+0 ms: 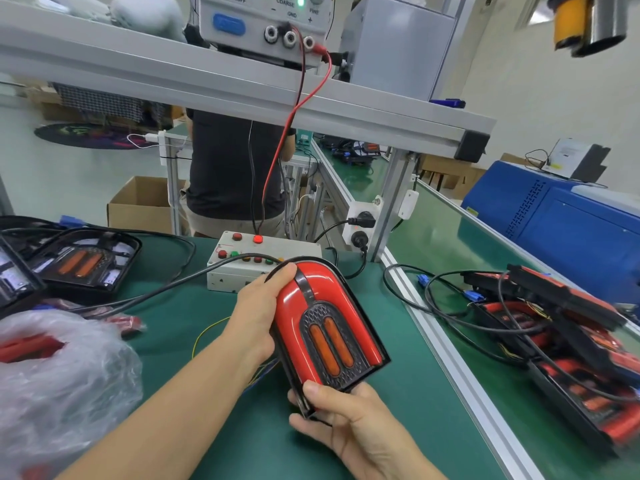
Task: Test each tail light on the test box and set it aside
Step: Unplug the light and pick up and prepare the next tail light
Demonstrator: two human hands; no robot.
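A red tail light point(325, 323) with two orange strips in a dark honeycomb panel is held face up above the green mat. My left hand point(258, 315) grips its left side, fingers curled over the top edge. My right hand point(343, 417) holds its near bottom corner, thumb on the lens. Just behind it stands the grey test box point(242, 259) with red, green and yellow buttons; one red lamp on top glows. A black cable runs from the box across the mat to the left.
Dark-housed tail lights point(81, 263) lie at the far left. A heap of red tail lights point(561, 355) with cables fills the right bench. A crumpled plastic bag point(59, 368) sits near left. A power supply point(263, 19) rests on the shelf above; a person stands behind the bench.
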